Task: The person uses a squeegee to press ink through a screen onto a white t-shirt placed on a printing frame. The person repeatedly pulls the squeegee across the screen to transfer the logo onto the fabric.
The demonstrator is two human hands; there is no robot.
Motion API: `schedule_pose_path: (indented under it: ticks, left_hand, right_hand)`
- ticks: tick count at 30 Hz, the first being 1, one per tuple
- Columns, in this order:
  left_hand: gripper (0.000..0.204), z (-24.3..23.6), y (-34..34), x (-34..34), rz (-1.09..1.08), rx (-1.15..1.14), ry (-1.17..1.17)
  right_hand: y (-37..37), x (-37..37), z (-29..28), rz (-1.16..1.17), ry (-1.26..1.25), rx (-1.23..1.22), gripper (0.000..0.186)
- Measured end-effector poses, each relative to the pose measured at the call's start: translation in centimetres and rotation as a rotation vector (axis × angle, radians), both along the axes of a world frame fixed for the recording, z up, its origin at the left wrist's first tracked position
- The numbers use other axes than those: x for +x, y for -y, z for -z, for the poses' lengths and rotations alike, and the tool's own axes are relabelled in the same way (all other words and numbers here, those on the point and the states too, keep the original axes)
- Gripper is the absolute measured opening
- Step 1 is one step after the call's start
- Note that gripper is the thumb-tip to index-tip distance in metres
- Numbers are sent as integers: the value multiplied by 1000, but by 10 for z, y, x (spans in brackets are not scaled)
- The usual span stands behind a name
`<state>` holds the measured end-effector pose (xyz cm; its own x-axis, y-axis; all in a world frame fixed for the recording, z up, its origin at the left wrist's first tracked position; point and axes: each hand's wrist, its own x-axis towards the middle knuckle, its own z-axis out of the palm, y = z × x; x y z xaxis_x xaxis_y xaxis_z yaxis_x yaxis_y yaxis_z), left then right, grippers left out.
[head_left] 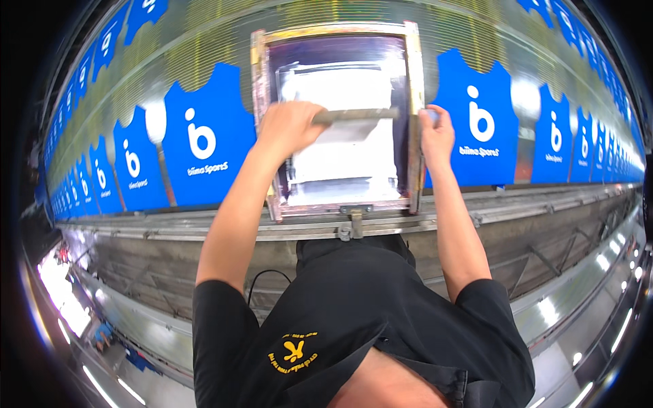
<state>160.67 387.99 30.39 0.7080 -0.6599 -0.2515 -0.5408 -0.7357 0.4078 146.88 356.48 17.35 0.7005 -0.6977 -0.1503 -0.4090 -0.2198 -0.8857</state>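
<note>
Currently, scraper (358,115): seen in the head view, held crosswise over the middle of the frame; a straight grey bar with a pale blade, slightly blurred.
Left grip: the left hand (289,126) is closed around the scraper's left end.
Right grip: the right hand (436,134) has curled fingers beside the frame's right side; I cannot tell whether they grip it.
Stroke: probably spreading ink; one steady tilt and pace would suit it.
Pressure: with the hold at one end, the right end may ride light, so even weight matters.
Frame (340,28): rectangular, stained, wood-like bars, with a dark purplish border inside.
Ink (340,166): white, glossy, streaky at its edges.
Cloth: smooth, matte blue cut pieces lie flat to the left (204,132) and right (476,122), with white prints.
Table (326,9): yellow-green, finely lined.
Rail (299,228): grey metal along the near edge.
</note>
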Motion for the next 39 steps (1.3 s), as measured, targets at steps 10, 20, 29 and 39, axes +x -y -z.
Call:
schedule_pose_path:
  ticks: [10, 20, 29, 39]
  left_hand:
    - [38, 24, 33, 140, 69, 36, 151]
    - [33, 28, 37, 131, 47, 37, 247]
    - [32, 50, -26, -73, 56, -38, 224]
    - [68, 40, -69, -243, -58, -5, 99]
  right_hand:
    - [-1, 19, -15, -26, -72, -256, 48]
    - [-33, 179, -67, -777, 151, -797, 39]
    - [-88, -25, -47, -768, 254, -771, 37]
    - [-107, -155, -78, -1037, 66, -605, 54]
